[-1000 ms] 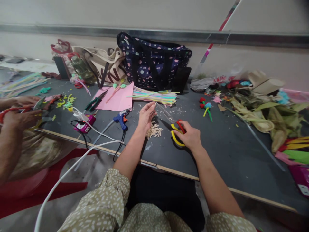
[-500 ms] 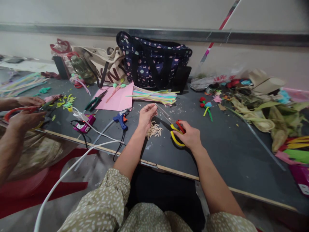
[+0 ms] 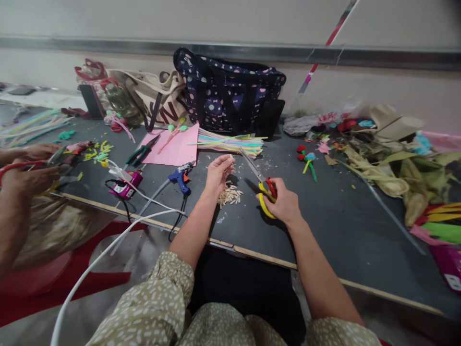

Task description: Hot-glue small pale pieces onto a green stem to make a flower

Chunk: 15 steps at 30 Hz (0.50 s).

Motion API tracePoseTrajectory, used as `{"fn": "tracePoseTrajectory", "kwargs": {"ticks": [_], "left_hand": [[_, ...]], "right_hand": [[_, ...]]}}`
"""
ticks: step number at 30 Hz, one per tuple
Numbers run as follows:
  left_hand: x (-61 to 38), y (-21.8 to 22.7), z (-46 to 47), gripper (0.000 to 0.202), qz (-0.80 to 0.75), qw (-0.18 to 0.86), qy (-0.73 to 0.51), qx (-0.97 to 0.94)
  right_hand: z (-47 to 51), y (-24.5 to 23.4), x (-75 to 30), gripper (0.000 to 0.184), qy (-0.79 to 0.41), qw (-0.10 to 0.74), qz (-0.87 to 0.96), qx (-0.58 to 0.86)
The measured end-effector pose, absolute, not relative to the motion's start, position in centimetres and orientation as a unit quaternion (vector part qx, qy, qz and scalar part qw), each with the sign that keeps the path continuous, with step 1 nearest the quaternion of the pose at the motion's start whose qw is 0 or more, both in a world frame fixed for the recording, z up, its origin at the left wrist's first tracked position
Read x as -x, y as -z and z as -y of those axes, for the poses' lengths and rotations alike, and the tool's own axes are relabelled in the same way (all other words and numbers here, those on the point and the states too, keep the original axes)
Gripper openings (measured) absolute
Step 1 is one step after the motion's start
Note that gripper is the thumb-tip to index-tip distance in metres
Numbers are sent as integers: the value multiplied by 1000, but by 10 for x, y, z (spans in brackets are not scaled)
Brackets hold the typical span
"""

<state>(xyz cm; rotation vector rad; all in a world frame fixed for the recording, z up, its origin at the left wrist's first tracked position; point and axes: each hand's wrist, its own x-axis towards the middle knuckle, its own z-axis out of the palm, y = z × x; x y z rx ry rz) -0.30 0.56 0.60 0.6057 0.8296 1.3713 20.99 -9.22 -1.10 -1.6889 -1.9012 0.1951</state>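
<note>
Pinched between the fingertips of my left hand is a small pale piece, mostly hidden by the fingers. My right hand is wrapped round the yellow and red handles of a pair of scissors. The scissor blades point up and left, beside my left fingertips, and look closed or nearly so. Just below my left hand, a heap of small cream-coloured cut pieces lies on the dark table.
A blue glue gun and green-handled pliers lie left of my hands. Behind are pink paper, coloured pipe cleaners and a dotted bag. A co-worker's hands hold red scissors. Small pipe-cleaner flowers lie right.
The scissor blades have swung together and now show as one solid blade shape, slightly further right. My left hand has stayed nearly in place. The co-worker's hands moved slightly left.
</note>
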Motion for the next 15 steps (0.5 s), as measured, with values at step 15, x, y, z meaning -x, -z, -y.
{"fn": "tracePoseTrajectory", "kwargs": {"ticks": [15], "left_hand": [[2, -5, -5, 36, -355, 649, -613, -278]], "right_hand": [[91, 15, -210, 48, -51, 278, 727, 626]]}}
